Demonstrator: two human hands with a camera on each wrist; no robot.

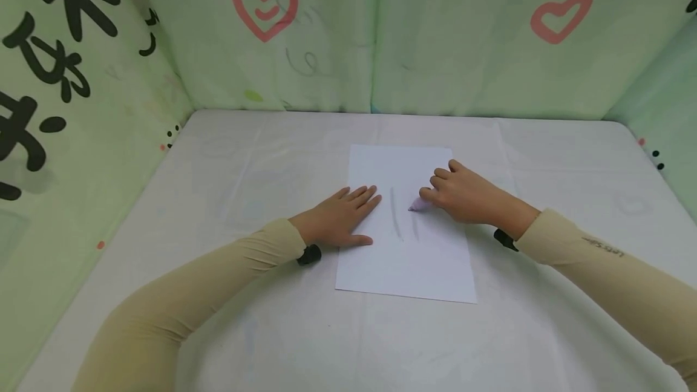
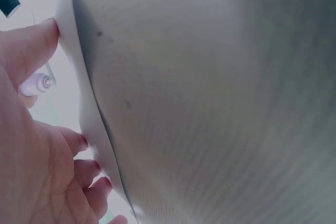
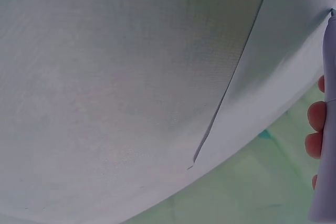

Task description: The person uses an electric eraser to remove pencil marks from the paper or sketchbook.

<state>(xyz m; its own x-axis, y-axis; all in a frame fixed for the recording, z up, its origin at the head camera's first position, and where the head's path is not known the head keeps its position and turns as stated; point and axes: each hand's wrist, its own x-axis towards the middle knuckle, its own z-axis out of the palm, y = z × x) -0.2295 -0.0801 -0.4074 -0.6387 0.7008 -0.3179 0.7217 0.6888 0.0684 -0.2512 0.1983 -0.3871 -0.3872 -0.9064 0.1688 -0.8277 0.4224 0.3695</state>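
A white sheet of paper (image 1: 403, 271) lies on the table and bears two thin grey strokes. My left hand (image 1: 340, 219) rests on its left edge, fingers spread and thumb apart; in the left wrist view the left hand (image 2: 42, 166) shows its fingertips along the paper's edge. On the right, my right hand (image 1: 465, 195) grips a pale purple pen (image 1: 419, 204), its tip down at the paper by the second stroke. The right wrist view shows the pen (image 3: 329, 77) side-on, with fingertips (image 3: 316, 116) curled behind its thick barrel.
A white cloth (image 1: 261, 331) with faint creases covers the table. Pale green curtains (image 1: 446, 65) with hearts and black characters stand at the back and sides. Dark wrist cameras (image 1: 309, 255) sit under both beige sleeves (image 1: 218, 283).
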